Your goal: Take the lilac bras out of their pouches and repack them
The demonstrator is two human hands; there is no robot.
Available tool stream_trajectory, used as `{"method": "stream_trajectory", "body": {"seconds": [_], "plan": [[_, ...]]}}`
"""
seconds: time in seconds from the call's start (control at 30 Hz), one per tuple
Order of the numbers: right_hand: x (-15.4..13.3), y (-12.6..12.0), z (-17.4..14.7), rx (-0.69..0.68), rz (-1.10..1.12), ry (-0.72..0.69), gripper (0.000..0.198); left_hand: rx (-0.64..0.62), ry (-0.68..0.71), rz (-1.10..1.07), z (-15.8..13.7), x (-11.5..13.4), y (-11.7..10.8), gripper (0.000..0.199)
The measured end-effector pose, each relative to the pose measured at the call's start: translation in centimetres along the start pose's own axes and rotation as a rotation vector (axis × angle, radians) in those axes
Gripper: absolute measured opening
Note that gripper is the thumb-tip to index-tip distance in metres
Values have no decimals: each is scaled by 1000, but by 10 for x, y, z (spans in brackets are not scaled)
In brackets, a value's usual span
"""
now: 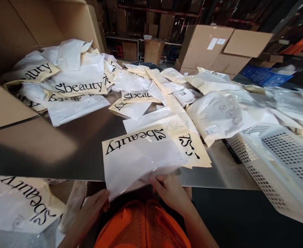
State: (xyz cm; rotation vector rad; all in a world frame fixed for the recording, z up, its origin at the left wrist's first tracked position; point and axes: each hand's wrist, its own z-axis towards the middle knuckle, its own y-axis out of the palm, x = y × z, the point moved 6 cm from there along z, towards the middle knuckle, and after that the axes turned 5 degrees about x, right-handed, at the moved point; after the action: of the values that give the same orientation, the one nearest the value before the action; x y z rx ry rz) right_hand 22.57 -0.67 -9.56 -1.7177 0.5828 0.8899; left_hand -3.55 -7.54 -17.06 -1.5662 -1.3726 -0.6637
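Observation:
A flat plastic bag (138, 162) printed "Sbeauty" lies over the table's near edge, its lettering upside down to me. My left hand (97, 203) pinches its lower left corner. At its lower right opening, my right hand (170, 191) has thumb and fingers closed on the rim, where the film bulges up. Beneath it, another printed bag (192, 150) sticks out to the right. Below the table edge at left, a further printed bag (19, 206) lies on clear plastic near my left forearm.
A tipped cardboard box (68, 20) spills filled bags (76, 75) onto the dark tabletop (86, 137) at left. Puffy white parcels (215, 113) cover the table's back and right. A white perforated basket (260, 165) stands at right. Farther back are a large carton (205, 44) and a blue crate (266, 76).

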Motion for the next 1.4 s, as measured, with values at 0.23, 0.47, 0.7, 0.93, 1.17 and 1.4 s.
{"method": "stream_trajectory", "body": {"seconds": [0.23, 0.47, 0.7, 0.93, 1.17, 1.4], "plan": [[-14, 125, -27, -526, 451, 91, 59, 2, -189, -494, -14, 2, 27, 38], [21, 75, -33, -378, 715, 276, 46, 414, -178, -1003, 13, 10, -41, 35], [83, 8, -36, 49, 659, 466, 72, 312, -279, -1077, 8, -23, 5, 27], [49, 39, -14, 2, 656, 371, 63, -348, -275, -737, -18, 9, 159, 61], [11, 46, -24, -53, 983, 279, 64, -312, 61, -551, -15, 88, 153, 70], [-10, 48, -31, -114, 1137, 163, 67, -414, -62, -633, -25, 103, 134, 65]]}}
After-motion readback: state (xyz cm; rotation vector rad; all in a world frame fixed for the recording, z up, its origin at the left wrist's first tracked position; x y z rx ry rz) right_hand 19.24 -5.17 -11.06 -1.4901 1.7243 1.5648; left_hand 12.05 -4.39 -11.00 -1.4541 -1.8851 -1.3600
